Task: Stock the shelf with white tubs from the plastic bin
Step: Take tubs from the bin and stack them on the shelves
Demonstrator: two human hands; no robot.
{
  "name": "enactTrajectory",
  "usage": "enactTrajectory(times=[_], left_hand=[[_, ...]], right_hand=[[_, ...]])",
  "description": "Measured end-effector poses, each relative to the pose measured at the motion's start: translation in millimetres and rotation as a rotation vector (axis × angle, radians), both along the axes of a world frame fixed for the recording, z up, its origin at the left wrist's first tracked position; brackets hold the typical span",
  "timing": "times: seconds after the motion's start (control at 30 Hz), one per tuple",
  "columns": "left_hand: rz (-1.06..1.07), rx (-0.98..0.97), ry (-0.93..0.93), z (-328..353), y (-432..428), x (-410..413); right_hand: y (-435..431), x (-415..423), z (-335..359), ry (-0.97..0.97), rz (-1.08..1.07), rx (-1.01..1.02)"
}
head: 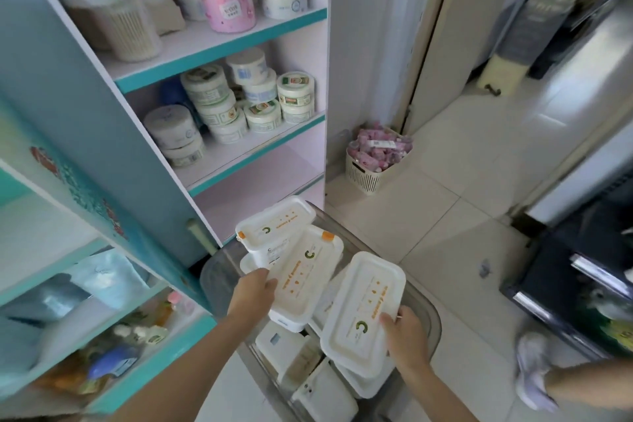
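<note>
A clear plastic bin (432,322) stands on the floor below me, filled with several white rectangular tubs with orange print. My left hand (252,295) grips the near edge of one tilted white tub (305,276) in the bin's middle. My right hand (406,336) holds the right edge of another white tub (361,310) raised at the bin's right side. A third tub (275,224) lies at the far end of the bin. The white and teal shelf unit (260,147) stands just beyond the bin; its lowest visible level (267,195) is bare.
The upper shelf levels hold round white and pink jars. A second teal shelf (68,284) with bottles and packets is at the left. A cream basket (371,161) of pink packets sits on the tiled floor by the wall. A dark cabinet (582,284) and a person's shoe (532,370) are at the right.
</note>
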State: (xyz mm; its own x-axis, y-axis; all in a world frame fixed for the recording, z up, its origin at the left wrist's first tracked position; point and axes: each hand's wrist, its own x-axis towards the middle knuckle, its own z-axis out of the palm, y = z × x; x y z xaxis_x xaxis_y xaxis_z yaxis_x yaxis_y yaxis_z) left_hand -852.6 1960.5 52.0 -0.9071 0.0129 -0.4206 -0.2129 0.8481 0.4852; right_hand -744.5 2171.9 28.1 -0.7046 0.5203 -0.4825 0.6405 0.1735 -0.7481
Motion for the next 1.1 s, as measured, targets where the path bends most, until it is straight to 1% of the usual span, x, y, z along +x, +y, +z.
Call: enactTrajectory(times=[0.2,0.33,0.53,0.7,0.83,0.93,1.0,1.1], left_hand=[[0.099,0.034,0.085,41.8,-12.9,29.7],[0.184,0.029,0.125,67.3,-24.5,52.4],[0.34,0.091,0.208,108.8,-61.0,86.8],[0.458,0.064,0.261,150.8,-104.8,117.9],[0.549,0.022,0.295,188.3,-139.6,140.0],[0.623,0.036,0.334,212.6,-170.5,155.2],[0.674,0.084,0.355,224.2,-190.4,162.7],[0.711,0.112,0.408,241.8,-220.1,169.6]], right_hand=[[6.2,5.2,41.3,0.09,0.14,0.026],[4.1,5.7,69.5,0.141,0.274,0.037],[-14.6,-9.3,115.7,0.212,0.451,0.041],[-46.1,-24.2,155.1,0.303,0.606,0.034],[-80.1,-36.3,186.9,0.339,0.749,0.049],[-112.6,-45.1,209.7,0.363,0.817,0.052],[-135.5,-47.9,223.6,0.371,0.85,0.054],[-171.9,-52.6,240.5,0.385,0.887,0.031]])
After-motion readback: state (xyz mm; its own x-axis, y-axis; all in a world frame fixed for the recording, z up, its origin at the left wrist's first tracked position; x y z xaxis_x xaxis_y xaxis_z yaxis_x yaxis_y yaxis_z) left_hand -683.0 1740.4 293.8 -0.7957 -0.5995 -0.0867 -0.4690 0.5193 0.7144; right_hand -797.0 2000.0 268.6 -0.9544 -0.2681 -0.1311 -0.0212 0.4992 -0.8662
